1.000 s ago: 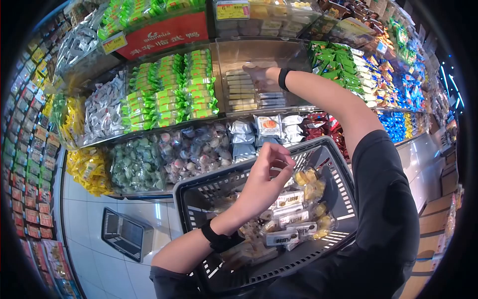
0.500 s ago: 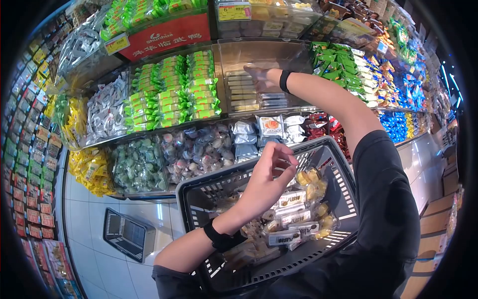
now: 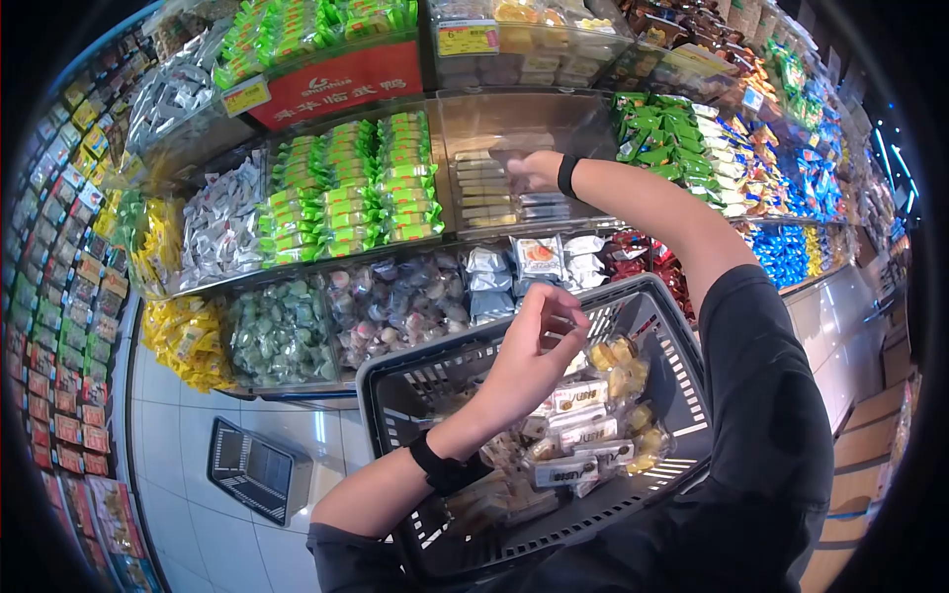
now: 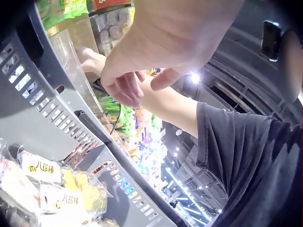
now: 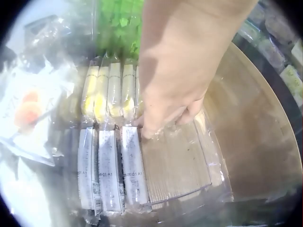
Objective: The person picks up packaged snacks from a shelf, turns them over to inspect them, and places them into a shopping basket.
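Observation:
My left hand (image 3: 524, 361) hangs over the grey shopping basket (image 3: 692, 395) with its fingers loosely curled and nothing between them. Below it in the basket lie white-labelled snack packets (image 3: 583, 432) and clear packs of yellow pieces (image 3: 625, 374). My right hand (image 3: 537, 171) reaches into a clear-walled shelf bin (image 3: 474, 119). In the right wrist view, its fingertips touch down beside the end of a row of slim white packets (image 5: 134, 165). Similar packets with yellow ends (image 5: 114, 92) stand in the row behind. The wrist partly hides the fingers.
Green snack packs (image 3: 346, 188) fill the bin to the left, with green bags (image 3: 657, 138) to the right. White pouches (image 3: 537, 259) and wrapped dark pieces (image 3: 395, 296) sit in the lower bins. A second basket (image 3: 255, 469) stands on the tiled floor at left.
The right hand has drawn back slightly to the right and toward me within the bin. The left hand keeps its pose above the basket. The head view has shifted a little.

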A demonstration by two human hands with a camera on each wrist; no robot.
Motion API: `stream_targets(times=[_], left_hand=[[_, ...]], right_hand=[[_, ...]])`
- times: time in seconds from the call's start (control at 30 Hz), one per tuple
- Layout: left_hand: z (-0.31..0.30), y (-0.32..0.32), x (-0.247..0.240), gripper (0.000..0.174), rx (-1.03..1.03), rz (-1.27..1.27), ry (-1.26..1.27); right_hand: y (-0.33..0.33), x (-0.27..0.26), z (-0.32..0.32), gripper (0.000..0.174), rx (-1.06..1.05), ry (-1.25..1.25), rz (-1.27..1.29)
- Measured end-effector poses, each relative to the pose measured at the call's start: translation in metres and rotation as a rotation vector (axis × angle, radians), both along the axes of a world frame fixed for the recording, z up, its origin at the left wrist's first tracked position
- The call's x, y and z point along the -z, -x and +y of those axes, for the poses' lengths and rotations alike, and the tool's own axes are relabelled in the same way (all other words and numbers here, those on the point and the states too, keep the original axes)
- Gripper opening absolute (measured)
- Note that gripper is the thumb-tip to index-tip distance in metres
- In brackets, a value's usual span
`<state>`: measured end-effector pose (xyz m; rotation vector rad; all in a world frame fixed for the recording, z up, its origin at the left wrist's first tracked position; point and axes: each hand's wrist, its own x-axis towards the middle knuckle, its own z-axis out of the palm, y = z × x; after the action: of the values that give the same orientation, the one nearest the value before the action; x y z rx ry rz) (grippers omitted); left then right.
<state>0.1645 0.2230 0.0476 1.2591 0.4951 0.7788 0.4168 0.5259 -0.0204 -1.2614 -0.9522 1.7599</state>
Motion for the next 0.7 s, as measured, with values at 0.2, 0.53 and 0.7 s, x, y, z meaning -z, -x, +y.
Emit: stream_targets(times=[0.2,0.53,0.7], left_hand=[[0.002,0.001,-0.002,0.027,-0.002,-0.013,-0.008],[0.011,0.013,-0.01,0.012,-0.346,-0.23,0.04],[0.007,0.013,-0.013,0.019,-0.349,-0.214,0.036]], right_hand=[[-0.001,-0.011,0.001,0.039,-0.186,-0.263,-0.421],[0.053,-0.181,-0.195,0.028,-0.06,-0.981,-1.369],[0.059,-0.172,-0.321,0.028,-0.499,-0.827,-1.236]])
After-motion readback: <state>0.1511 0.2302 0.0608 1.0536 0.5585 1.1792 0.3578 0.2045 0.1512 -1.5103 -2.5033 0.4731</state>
